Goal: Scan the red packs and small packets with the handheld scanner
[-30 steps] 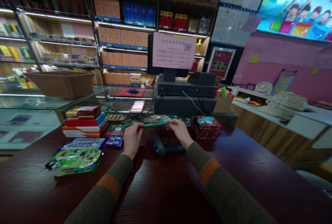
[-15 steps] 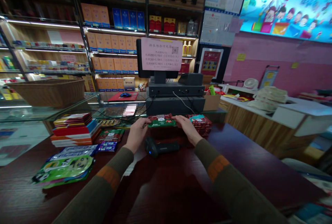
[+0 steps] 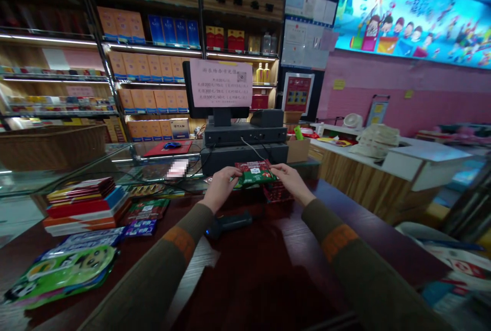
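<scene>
Between my two hands is a green and red snack packet point(image 3: 252, 176), pinched at its two ends. My left hand point(image 3: 220, 189) grips the left end, and my right hand point(image 3: 292, 182) has the right end between thumb and fingers. Below the packet's right part stands a stack of dark red packets point(image 3: 276, 193), partly hidden by the held packet and my right hand. A black barcode scanner point(image 3: 230, 222) lies on the dark wooden counter point(image 3: 249, 280), just nearer to me than the hands.
At left are stacked boxes point(image 3: 86, 208), a similar red and green packet point(image 3: 148, 210), small purple packets point(image 3: 140, 227) and a green panda bag point(image 3: 65, 272). Behind the hands stands a register with a monitor point(image 3: 220, 85). A wicker basket point(image 3: 53, 144) rests on the glass case.
Both hands have lifted the green and red packet and carried it rightward, over the dark red stack. The camera view has turned slightly to the right.
</scene>
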Action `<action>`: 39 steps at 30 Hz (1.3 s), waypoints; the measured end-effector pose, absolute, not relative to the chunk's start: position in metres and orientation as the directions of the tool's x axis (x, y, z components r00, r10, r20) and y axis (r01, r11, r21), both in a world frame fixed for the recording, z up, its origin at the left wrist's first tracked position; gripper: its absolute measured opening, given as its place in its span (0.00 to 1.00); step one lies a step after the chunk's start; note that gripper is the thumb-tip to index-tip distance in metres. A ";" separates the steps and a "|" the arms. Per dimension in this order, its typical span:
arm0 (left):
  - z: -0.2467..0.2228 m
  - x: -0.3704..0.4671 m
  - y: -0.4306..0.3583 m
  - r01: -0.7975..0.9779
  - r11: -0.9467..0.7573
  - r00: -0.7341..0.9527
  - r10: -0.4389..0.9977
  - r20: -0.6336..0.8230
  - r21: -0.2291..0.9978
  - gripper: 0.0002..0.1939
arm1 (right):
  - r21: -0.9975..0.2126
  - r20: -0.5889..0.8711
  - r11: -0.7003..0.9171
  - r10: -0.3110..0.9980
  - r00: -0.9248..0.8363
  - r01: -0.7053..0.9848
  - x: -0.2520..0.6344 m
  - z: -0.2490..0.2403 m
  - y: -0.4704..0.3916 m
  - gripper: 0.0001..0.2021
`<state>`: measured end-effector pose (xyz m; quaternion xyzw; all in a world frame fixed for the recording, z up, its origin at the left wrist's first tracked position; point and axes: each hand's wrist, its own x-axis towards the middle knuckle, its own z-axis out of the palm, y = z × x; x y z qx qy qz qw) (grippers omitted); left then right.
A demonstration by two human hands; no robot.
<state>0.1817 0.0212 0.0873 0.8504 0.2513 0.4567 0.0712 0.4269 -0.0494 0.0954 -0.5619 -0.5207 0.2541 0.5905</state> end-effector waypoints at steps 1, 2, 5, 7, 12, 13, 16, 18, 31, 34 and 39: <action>0.088 0.188 0.021 0.366 -0.861 0.449 0.496 0.743 0.353 0.08 | -0.929 0.332 0.240 0.877 0.347 0.281 0.432 0.095 -0.049 0.20; 0.089 0.195 0.020 0.368 -0.859 0.449 0.499 0.741 0.355 0.08 | -0.929 0.335 0.242 0.868 0.365 0.278 0.437 0.095 -0.049 0.20; 0.087 0.215 0.020 0.364 -0.859 0.460 0.501 0.733 0.359 0.08 | -0.929 0.341 0.236 0.847 0.408 0.285 0.451 0.095 -0.048 0.20; 0.086 0.227 0.020 0.359 -0.857 0.466 0.508 0.724 0.370 0.09 | -0.933 0.328 0.216 0.842 0.429 0.289 0.461 0.094 -0.047 0.19; 0.084 0.252 0.025 0.363 -0.843 0.485 0.535 0.692 0.398 0.08 | -0.946 0.288 0.175 0.842 0.457 0.274 0.486 0.084 -0.037 0.18; 0.083 0.256 0.026 0.362 -0.841 0.490 0.538 0.686 0.402 0.08 | -0.946 0.287 0.174 0.842 0.456 0.273 0.490 0.082 -0.035 0.18; 0.081 0.268 0.028 0.364 -0.836 0.505 0.548 0.667 0.411 0.09 | -0.940 0.290 0.163 0.842 0.456 0.298 0.502 0.076 -0.029 0.19; 0.080 0.274 0.031 0.365 -0.830 0.512 0.558 0.653 0.422 0.09 | -0.937 0.289 0.151 0.844 0.452 0.317 0.508 0.073 -0.026 0.19; 0.064 0.297 0.040 0.369 -0.815 0.522 0.579 0.627 0.446 0.10 | -0.918 0.311 0.146 0.842 0.441 0.368 0.531 0.058 -0.016 0.16; 0.062 0.298 0.040 0.379 -0.811 0.525 0.585 0.618 0.446 0.10 | -0.927 0.292 0.140 0.850 0.437 0.347 0.533 0.051 -0.014 0.16; 0.060 0.299 0.041 0.400 -0.797 0.516 0.604 0.608 0.453 0.09 | -0.936 0.278 0.141 0.857 0.434 0.321 0.534 0.046 -0.012 0.16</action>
